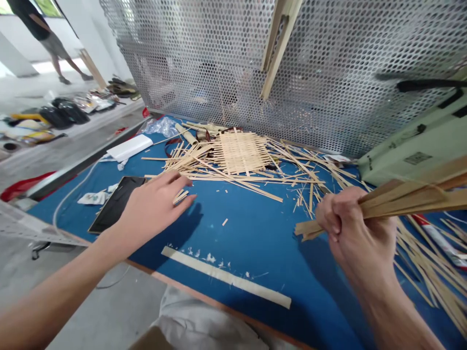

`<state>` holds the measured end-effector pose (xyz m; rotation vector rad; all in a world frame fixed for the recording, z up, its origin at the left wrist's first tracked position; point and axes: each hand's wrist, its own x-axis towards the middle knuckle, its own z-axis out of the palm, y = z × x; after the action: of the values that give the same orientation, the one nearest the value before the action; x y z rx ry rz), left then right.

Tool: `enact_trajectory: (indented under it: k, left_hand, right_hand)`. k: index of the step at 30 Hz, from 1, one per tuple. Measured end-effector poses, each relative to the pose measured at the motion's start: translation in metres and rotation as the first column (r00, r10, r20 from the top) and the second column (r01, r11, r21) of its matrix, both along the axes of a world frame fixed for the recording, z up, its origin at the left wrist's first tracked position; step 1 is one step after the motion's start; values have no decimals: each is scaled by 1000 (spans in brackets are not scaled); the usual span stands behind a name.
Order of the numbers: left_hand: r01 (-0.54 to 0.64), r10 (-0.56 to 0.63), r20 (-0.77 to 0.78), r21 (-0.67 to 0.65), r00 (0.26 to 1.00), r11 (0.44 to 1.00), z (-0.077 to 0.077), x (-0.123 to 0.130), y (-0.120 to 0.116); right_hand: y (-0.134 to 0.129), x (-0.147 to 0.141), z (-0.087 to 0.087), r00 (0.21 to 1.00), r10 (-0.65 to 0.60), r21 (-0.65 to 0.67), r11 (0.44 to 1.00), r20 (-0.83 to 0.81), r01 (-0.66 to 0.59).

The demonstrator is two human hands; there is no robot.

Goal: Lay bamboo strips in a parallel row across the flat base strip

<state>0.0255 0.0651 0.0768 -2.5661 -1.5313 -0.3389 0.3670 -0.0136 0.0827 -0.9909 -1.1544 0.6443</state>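
My right hand (355,221) is closed round a bundle of flat bamboo strips (412,197). Their short ends stick out to the left of my fist, and the long ends run off the right edge. My left hand (158,199) hovers over the left part of the table with fingers loosely curled. Short pale ends of thin bamboo strips (180,196) show between its thumb and forefinger; the rest of them is hidden by the hand. A woven bamboo square (241,151) lies at the back among loose strips. One wide strip (226,277) lies near the front edge.
Loose thin strips (430,267) spread at the right beside a red and white tube (438,240). A dark flat panel (118,204) lies by my left forearm. Behind the blue table (233,218) stands a perforated metal screen (204,58). A person (45,36) stands far left.
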Motion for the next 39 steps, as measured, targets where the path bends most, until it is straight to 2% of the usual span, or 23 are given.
enact_trajectory:
  k: [2, 3, 5, 7, 8, 10, 12, 16, 18, 20, 22, 25, 26, 27, 28, 30, 32, 36, 39]
  left_hand:
    - [183, -177, 94, -69, 980, 981, 6, 21, 2]
    - [291, -279, 113, -119, 954, 949, 5, 34, 4]
    - [517, -519, 60, -228, 853, 825, -5, 62, 13]
    - [625, -650, -16, -261, 759, 736, -21, 91, 26]
    - [627, -651, -20, -247, 759, 739, -29, 104, 34]
    - [610, -628, -25, -211, 778, 764, -42, 125, 50]
    - [581, -593, -25, -175, 805, 795, -50, 137, 65]
    - [531, -538, -16, -145, 843, 835, -54, 141, 82]
    - [515, -520, -2, -141, 854, 846, -54, 138, 85]
    - [503, -506, 20, -139, 863, 853, -51, 135, 85]
    - [504, -502, 51, -137, 863, 853, -44, 134, 80]
    - [541, -523, 152, -123, 838, 832, -22, 137, 60]
    - [577, -543, 229, -124, 808, 807, -14, 140, 51]
    - [645, -534, 440, -150, 723, 750, -5, 144, 40]
    - [724, -479, 634, -195, 608, 661, 4, 149, 30]
    - [820, -290, 851, -247, 438, 516, 17, 160, 11]
    - [868, -127, 935, -248, 331, 431, 24, 171, -2]
    - [933, -16, 974, -212, 226, 292, 23, 180, -7]
    - [945, 48, 986, -167, 160, 281, 16, 179, -1]
  right_hand:
    - [2, -4, 2, 1000, 24, 13, 1000, 3, -25]
    - [3, -5, 0, 1000, 30, 2, 1000, 5, -30]
    - [7, -5, -9, 999, 32, -47, 998, 7, -31]
    - [11, -3, -20, 1000, 32, -103, 994, 2, -31]
    - [13, -1, -25, 1000, 27, -124, 992, -5, -28]
    - [15, 1, -28, 1000, 14, -130, 991, -22, -17]
    - [15, 2, -23, 999, -1, -108, 994, -50, -4]
    - [8, 1, 1, 996, -3, -53, 999, -84, -2]
    - [5, 0, 6, 997, -5, -16, 1000, -74, 4]
    - [7, 1, -1, 996, -9, -17, 1000, -87, 7]
    - [11, 2, -16, 993, 0, -79, 997, -116, -9]
    - [17, 0, -35, 992, 39, -183, 981, -124, -61]
    - [17, -2, -38, 992, 44, -196, 978, -121, -67]
    - [16, -5, -38, 993, 46, -199, 978, -112, -67]
    - [15, -9, -38, 994, 47, -195, 979, -95, -65]
    - [10, -21, -36, 997, 66, -173, 982, -45, -73]
    - [6, -34, -36, 996, 89, -158, 983, -7, -89]
    - [3, -49, -46, 992, 126, -253, 959, -16, -126]
    - [4, -45, -54, 975, 215, -308, 933, 63, -186]
